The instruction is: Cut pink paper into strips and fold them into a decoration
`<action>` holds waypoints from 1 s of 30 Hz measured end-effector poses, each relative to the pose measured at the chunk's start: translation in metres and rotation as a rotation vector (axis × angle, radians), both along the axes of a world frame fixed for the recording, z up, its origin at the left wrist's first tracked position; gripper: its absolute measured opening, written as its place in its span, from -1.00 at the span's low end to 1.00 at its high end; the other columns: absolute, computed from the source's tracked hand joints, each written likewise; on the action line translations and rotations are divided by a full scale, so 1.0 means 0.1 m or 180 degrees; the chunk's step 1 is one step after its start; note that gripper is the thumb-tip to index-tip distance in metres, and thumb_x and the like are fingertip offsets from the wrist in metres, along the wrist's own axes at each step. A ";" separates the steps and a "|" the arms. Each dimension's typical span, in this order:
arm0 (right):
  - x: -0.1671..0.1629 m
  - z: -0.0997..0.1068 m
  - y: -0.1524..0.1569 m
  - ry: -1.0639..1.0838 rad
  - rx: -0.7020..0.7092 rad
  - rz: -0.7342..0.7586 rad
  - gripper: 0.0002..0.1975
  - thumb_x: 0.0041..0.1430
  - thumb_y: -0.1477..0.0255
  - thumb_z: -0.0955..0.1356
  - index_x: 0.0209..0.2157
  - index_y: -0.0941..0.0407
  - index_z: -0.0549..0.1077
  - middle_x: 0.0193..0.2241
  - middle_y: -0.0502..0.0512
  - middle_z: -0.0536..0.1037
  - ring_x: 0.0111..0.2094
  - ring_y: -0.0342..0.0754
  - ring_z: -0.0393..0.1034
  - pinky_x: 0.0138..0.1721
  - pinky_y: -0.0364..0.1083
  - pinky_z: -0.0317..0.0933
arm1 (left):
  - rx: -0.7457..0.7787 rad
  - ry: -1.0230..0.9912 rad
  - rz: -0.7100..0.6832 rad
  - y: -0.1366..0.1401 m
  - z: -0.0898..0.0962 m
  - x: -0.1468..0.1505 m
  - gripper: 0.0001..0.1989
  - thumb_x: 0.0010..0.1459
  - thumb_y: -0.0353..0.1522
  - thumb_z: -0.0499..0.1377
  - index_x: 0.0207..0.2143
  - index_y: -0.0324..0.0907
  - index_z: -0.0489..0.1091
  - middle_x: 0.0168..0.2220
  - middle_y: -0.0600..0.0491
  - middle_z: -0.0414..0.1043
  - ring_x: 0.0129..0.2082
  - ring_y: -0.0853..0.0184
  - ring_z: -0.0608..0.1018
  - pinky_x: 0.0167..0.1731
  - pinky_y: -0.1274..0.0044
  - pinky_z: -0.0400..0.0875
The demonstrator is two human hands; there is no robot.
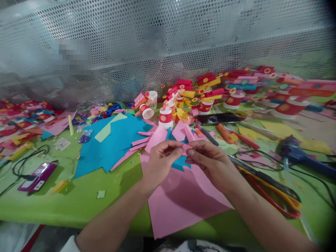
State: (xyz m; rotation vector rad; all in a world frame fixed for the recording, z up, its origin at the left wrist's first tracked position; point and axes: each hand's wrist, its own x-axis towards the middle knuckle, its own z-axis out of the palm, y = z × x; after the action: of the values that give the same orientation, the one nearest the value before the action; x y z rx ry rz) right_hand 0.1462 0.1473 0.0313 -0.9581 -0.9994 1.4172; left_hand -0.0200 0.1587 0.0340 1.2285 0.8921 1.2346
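Between the fingertips of both hands is a small piece of pink paper point(186, 148), mostly covered by the fingers. My left hand point(164, 159) pinches its left side, and my right hand point(207, 159) pinches the right. Beneath them lies a large pink sheet point(178, 206) on the green table. Blue paper point(105, 150) with cut edges spreads to the left, bearing a pale green strip point(105, 133). Just beyond the hands stands a red and white paper cup point(166, 117), near pink paper scraps.
Scissors point(270, 185) and a blue glue gun point(304, 157) with a cord lie at the right. A dark phone point(219, 118) rests near several decorated cups point(233, 99). A purple box with a cable point(39, 177) sits left. A perforated metal panel point(118, 45) borders the back.
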 end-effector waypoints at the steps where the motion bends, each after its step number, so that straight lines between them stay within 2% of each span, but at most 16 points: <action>1: 0.00 0.00 0.00 0.0016 -0.0008 0.0020 -0.78 -0.07 0.31 0.62 -0.34 0.00 0.65 -0.40 -0.05 0.59 -0.38 -0.15 0.47 -0.29 -0.13 0.46 | 0.0024 0.0016 0.0004 0.00 0.00 0.00 -0.92 0.17 -0.35 0.31 -0.27 -0.11 0.60 -0.27 0.07 0.62 -0.23 0.34 0.60 -0.15 0.51 0.48; 6: 0.02 -0.03 0.01 0.0071 0.0005 0.0139 -0.83 0.00 0.35 0.59 -0.33 0.00 0.64 -0.38 -0.06 0.57 -0.36 -0.18 0.47 -0.29 -0.17 0.47 | 0.0084 0.0141 0.0014 0.01 0.00 -0.01 -0.92 0.16 -0.37 0.31 -0.27 -0.13 0.60 -0.27 0.07 0.62 -0.23 0.35 0.58 -0.17 0.54 0.44; 16: 0.03 -0.07 0.02 0.0186 -0.0056 0.0126 -0.85 0.00 0.36 0.59 -0.35 0.01 0.64 -0.37 -0.05 0.57 -0.33 -0.16 0.50 -0.25 -0.17 0.49 | 0.0169 0.0234 -0.0112 0.01 -0.01 -0.01 -0.93 0.18 -0.39 0.26 -0.27 -0.14 0.55 -0.30 0.08 0.54 -0.26 0.37 0.53 -0.21 0.54 0.39; 21: 0.00 -0.08 0.01 0.0050 0.0120 -0.0006 -0.84 0.00 0.35 0.59 -0.33 0.01 0.66 -0.35 -0.03 0.60 -0.31 -0.14 0.52 -0.23 -0.16 0.48 | 0.0111 0.0052 -0.0256 0.01 -0.01 -0.01 -0.94 0.20 -0.39 0.23 -0.25 -0.14 0.49 -0.29 0.08 0.47 -0.24 0.36 0.51 -0.15 0.51 0.41; 25: -0.01 -0.09 0.01 -0.0137 0.0341 -0.0155 -0.87 0.02 0.36 0.57 -0.34 0.00 0.66 -0.37 -0.03 0.61 -0.32 -0.12 0.52 -0.21 -0.13 0.48 | -0.0118 -0.0305 -0.0358 -0.01 0.01 0.00 -0.89 0.27 -0.29 0.18 -0.28 -0.15 0.40 -0.31 0.09 0.40 -0.23 0.35 0.48 -0.15 0.47 0.44; 27: -0.02 -0.09 0.01 -0.0266 0.0464 -0.0167 -0.89 0.03 0.37 0.56 -0.34 0.00 0.66 -0.38 -0.03 0.61 -0.33 -0.13 0.51 -0.22 -0.13 0.47 | -0.0067 -0.0141 -0.0243 -0.03 0.02 0.01 -0.83 0.25 -0.25 0.24 -0.26 -0.15 0.38 -0.29 0.08 0.38 -0.23 0.36 0.46 -0.17 0.49 0.42; 30: -0.03 -0.09 0.01 -0.0411 0.0582 -0.0133 -0.91 0.08 0.39 0.55 -0.33 0.00 0.65 -0.38 -0.03 0.61 -0.33 -0.12 0.51 -0.21 -0.13 0.47 | 0.0036 0.0088 -0.0074 -0.03 0.01 0.02 -0.78 0.18 -0.30 0.32 -0.23 -0.16 0.35 -0.24 0.06 0.39 -0.21 0.37 0.46 -0.20 0.52 0.40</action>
State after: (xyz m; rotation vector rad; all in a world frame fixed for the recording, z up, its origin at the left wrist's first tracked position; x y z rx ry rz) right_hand 0.1434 0.1483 0.0225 -0.9383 -1.1766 1.2184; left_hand -0.0183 0.1555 0.0350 1.2641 0.8896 1.2083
